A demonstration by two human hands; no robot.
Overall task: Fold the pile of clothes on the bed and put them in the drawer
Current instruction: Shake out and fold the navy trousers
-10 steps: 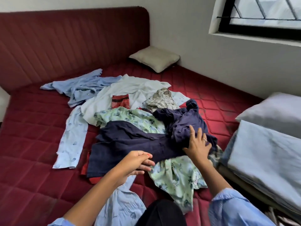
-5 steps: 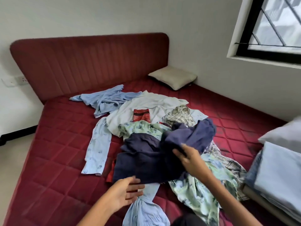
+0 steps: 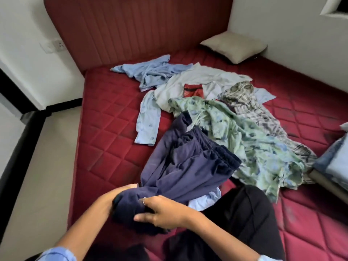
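Note:
A navy blue garment (image 3: 188, 162) with an elastic waistband is pulled toward me across the red mattress (image 3: 109, 129). My left hand (image 3: 113, 196) and my right hand (image 3: 162, 211) both grip its bunched near end. Behind it lies the pile: a green floral garment (image 3: 250, 140), a plaid shirt (image 3: 250, 104), a white shirt (image 3: 199, 80) with a red folded piece (image 3: 194, 90) on it, a pale blue printed garment (image 3: 146, 121) and a light blue shirt (image 3: 150, 72). No drawer is in view.
A beige pillow (image 3: 233, 47) lies in the far corner by the padded red headboard (image 3: 141, 29). Folded bedding (image 3: 335, 162) sits at the right edge. My dark-clad legs (image 3: 241, 213) rest on the mattress. Bare floor (image 3: 37, 166) runs along the bed's left side.
The navy garment has been drawn off the pile toward me and to the left. My left hand, empty before, now grips it beside my right hand. The view has swung left and down.

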